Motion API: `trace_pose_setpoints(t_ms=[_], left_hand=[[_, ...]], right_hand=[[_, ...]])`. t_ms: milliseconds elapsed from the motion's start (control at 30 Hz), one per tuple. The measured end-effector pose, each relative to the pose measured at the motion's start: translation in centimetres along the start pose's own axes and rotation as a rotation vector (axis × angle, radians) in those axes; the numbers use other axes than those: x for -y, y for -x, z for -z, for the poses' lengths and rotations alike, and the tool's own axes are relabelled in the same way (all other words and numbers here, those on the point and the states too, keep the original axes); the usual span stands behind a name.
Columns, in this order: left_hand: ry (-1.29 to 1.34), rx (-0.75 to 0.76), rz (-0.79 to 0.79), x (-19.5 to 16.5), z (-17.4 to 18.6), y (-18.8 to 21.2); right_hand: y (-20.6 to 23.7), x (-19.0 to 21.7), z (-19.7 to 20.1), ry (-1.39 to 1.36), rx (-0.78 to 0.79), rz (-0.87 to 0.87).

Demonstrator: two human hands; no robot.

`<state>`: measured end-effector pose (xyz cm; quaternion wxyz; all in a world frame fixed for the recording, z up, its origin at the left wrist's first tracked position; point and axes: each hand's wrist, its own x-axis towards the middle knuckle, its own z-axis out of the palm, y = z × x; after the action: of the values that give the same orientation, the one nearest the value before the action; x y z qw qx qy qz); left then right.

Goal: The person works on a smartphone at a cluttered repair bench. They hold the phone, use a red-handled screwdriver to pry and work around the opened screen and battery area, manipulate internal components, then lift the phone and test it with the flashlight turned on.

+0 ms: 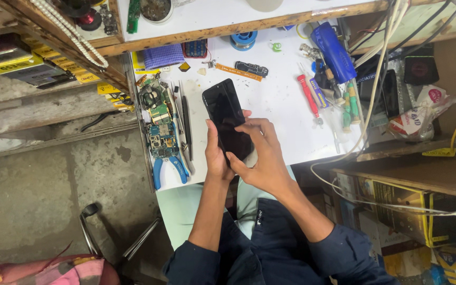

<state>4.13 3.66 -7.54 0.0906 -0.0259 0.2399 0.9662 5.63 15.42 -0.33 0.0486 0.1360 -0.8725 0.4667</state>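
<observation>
Over the white worktable point(275, 105), a black smartphone point(227, 119) is held tilted, dark screen up. The left hand point(216, 155) grips its lower left edge, while the right hand point(262, 158) clasps the lower end, fingers curled over the glass. Left of it lie circuit boards point(157, 119) and blue-handled pliers point(169, 168). On the shelf above sits a round dish point(156, 9) with dark contents I cannot make out.
</observation>
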Motion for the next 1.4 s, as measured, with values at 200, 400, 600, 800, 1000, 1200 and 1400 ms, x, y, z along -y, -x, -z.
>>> trace_pose_setpoints(t_ms=[200,400,600,800,1000,1200,1400], left_hand=[[-0.03,-0.02,0.013,0.0,-0.2,0.0],[-0.011,-0.053,0.058,0.2,-0.2,0.0],[0.02,-0.046,0.081,0.3,-0.1,0.1],[-0.02,-0.085,0.078,0.3,0.0,0.2],[-0.001,-0.076,0.075,0.3,0.0,0.2],[0.004,-0.037,0.053,0.3,0.3,0.2],[0.18,-0.051,-0.016,0.3,0.5,-0.8]], right_hand=[[-0.5,0.9,0.6,0.001,0.064,-0.04],[-0.8,1.4,0.6,0.051,0.028,0.007],[-0.7,1.4,0.5,0.056,0.024,-0.007],[-0.5,1.4,0.2,0.07,-0.006,0.042],[-0.4,1.6,0.4,0.158,0.025,0.059],[-0.2,1.5,0.3,0.166,0.051,0.016],[-0.1,-2.0,1.0,0.052,-0.177,0.009]])
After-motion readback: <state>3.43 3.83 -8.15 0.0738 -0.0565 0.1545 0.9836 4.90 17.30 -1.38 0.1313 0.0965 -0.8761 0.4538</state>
